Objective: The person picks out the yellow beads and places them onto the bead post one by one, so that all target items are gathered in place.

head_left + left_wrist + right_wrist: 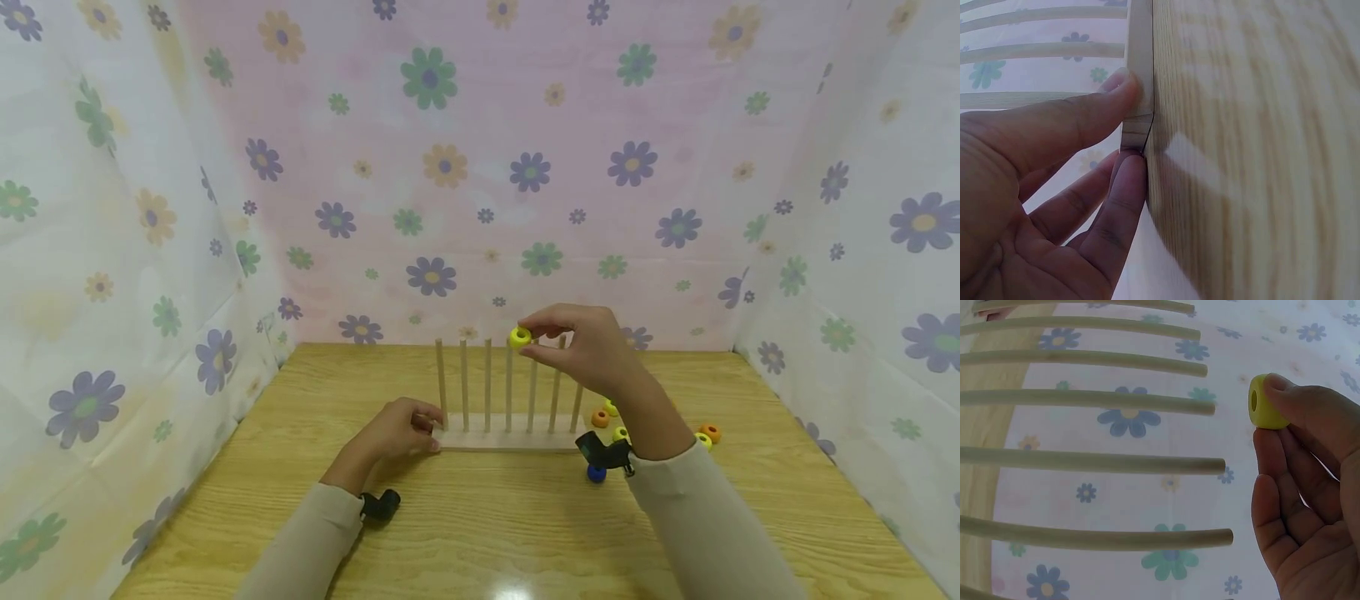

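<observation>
A wooden stand with a row of upright pegs has its flat base (510,441) on the table. My left hand (399,432) grips the left end of that base; in the left wrist view the thumb (1094,111) lies on one side and fingers on the other. Between thumb and fingers, my right hand (592,346) pinches a yellow bead (520,337) near the peg tops. The right wrist view shows the bead's hole turned toward the pegs (1116,400), with a gap between bead and nearest peg tip. No bead is visible on the pegs.
Right of the stand lie several loose beads, among them an orange bead (710,432) and a blue bead (596,473), some partly hidden behind the right forearm. Flower-patterned cloth (480,167) surrounds the wooden table (465,533) at the back and sides.
</observation>
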`<act>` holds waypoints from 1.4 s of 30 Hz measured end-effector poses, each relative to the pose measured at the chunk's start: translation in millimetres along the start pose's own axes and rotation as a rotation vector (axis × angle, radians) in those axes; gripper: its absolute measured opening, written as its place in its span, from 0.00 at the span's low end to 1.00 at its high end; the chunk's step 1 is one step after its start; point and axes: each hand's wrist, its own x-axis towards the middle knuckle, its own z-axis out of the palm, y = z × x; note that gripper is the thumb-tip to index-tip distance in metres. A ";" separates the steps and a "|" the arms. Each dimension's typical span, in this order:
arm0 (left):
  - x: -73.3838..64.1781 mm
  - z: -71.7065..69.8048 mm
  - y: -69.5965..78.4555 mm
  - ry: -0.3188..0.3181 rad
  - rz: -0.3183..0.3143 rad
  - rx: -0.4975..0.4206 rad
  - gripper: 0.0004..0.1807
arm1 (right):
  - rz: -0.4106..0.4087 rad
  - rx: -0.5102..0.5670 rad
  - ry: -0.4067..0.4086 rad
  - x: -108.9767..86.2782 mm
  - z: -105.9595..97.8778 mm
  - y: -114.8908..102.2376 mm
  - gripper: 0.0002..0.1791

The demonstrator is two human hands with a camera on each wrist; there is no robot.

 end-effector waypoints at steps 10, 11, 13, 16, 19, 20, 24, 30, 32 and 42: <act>0.9 -0.7 -1.5 0.002 -0.014 0.000 0.19 | -0.020 0.002 -0.013 16.6 12.5 -11.2 0.16; 1.1 -0.7 -1.5 0.004 -0.016 0.000 0.19 | -0.018 0.005 -0.013 17.8 13.6 -12.2 0.16; 1.9 -0.6 -1.4 0.005 -0.016 -0.002 0.19 | -0.013 0.010 -0.011 20.0 15.8 -13.8 0.16; 3.5 0.0 -1.6 0.002 -0.013 -0.009 0.19 | -0.001 0.013 -0.011 22.9 19.5 -15.9 0.15; 5.0 0.7 -2.7 -0.004 -0.011 -0.020 0.18 | 0.011 0.027 -0.023 26.0 24.6 -18.0 0.15; 5.2 0.9 -3.0 -0.005 -0.013 -0.022 0.18 | 0.013 0.028 -0.028 27.3 26.6 -18.6 0.15; 5.5 1.2 -4.9 -0.003 -0.024 -0.021 0.17 | 0.001 0.026 -0.047 33.1 34.1 -21.5 0.16; 4.4 0.8 -4.7 -0.001 -0.034 -0.013 0.18 | -0.014 0.019 -0.060 39.5 42.0 -25.3 0.15; 3.6 0.5 -3.5 -0.004 -0.034 -0.018 0.18 | -0.012 0.019 -0.066 41.0 44.3 -25.7 0.15; 3.4 0.4 -1.0 0.002 -0.047 -0.015 0.19 | 0.043 0.046 -0.098 46.8 56.6 -31.9 0.15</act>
